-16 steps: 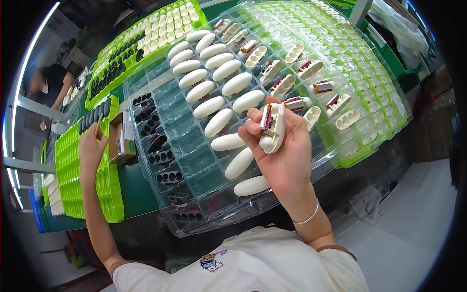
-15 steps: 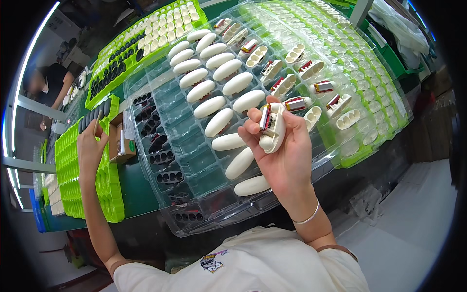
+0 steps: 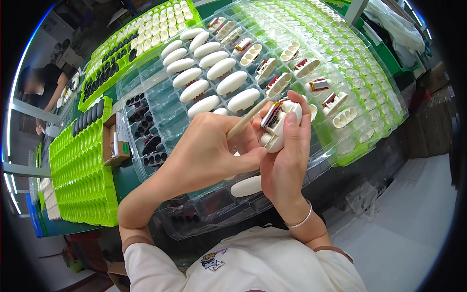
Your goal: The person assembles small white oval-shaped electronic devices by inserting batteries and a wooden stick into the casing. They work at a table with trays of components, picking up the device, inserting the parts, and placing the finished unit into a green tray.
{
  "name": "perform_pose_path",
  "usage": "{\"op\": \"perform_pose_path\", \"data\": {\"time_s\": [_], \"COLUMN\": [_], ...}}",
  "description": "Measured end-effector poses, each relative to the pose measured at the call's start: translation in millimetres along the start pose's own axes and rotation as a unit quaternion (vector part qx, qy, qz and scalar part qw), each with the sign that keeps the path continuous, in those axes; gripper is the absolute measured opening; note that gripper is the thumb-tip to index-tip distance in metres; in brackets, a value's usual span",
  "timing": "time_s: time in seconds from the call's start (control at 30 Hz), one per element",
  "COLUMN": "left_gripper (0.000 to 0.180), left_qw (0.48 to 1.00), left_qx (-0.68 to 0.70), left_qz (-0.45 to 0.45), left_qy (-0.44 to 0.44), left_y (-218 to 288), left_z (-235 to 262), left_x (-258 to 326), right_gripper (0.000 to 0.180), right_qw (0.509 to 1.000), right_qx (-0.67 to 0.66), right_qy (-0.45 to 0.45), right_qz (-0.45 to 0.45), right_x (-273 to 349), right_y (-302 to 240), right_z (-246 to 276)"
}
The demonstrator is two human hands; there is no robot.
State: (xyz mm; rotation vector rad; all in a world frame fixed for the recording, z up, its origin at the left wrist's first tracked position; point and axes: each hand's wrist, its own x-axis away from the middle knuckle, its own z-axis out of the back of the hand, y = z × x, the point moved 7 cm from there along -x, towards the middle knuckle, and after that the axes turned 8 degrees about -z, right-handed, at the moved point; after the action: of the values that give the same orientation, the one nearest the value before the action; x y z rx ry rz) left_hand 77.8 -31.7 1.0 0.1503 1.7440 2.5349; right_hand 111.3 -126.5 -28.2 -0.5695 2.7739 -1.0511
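My right hand [image 3: 288, 168] holds a small white oval casing [image 3: 277, 137] with its inside facing up. A silver battery-like piece and red parts show in it. My left hand [image 3: 202, 146] grips a thin tan stick [image 3: 247, 119], its far end at the casing's upper edge. The left fingertips are close to the casing; whether they touch it is hard to tell. Both hands are above a clear compartment tray [image 3: 233, 210]. Rows of closed white oval shells [image 3: 231, 82] lie in it, with opened white casings [image 3: 279, 85] to their right and black casings [image 3: 142, 121] on the left.
On the left stands a bright green moulded tray [image 3: 80, 170] holding several black oval pieces [image 3: 91, 117]. A small cardboard box [image 3: 113, 141] is beside it. Green trays of black and white pieces [image 3: 165, 24] lie at the back. Another person [image 3: 44, 90] is at the far left.
My left hand has come from the green tray at the left to the casing, bringing the stick with it. My right hand still holds the casing in nearly the same place.
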Motion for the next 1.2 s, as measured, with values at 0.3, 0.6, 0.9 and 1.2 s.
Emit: {"op": "perform_pose_path", "data": {"time_s": [0.3,0.6,0.9,1.2], "left_gripper": [0.01,0.008,0.007,0.007], "left_qw": [0.999,0.996,0.989,0.951], "left_qx": [0.05,0.037,-0.024,-0.12], "left_qz": [-0.01,-0.039,-0.102,-0.221], "left_qy": [-0.012,0.075,0.107,0.181], "left_y": [-3.1,-0.1,7.8,18.3], "left_z": [-1.9,3.9,2.6,1.3], "left_x": [-3.3,-2.5,2.3,4.9], "right_gripper": [0.031,0.033,0.033,0.034], "right_qw": [0.999,0.999,0.994,0.993], "right_qx": [0.017,0.006,-0.046,-0.06], "right_qy": [0.024,0.024,0.064,0.065], "right_qz": [-0.015,-0.037,-0.074,-0.081], "right_x": [0.9,-1.2,-1.2,-0.1], "right_y": [3.3,8.7,9.6,10.5], "right_z": [-0.4,3.6,2.8,2.0]}}
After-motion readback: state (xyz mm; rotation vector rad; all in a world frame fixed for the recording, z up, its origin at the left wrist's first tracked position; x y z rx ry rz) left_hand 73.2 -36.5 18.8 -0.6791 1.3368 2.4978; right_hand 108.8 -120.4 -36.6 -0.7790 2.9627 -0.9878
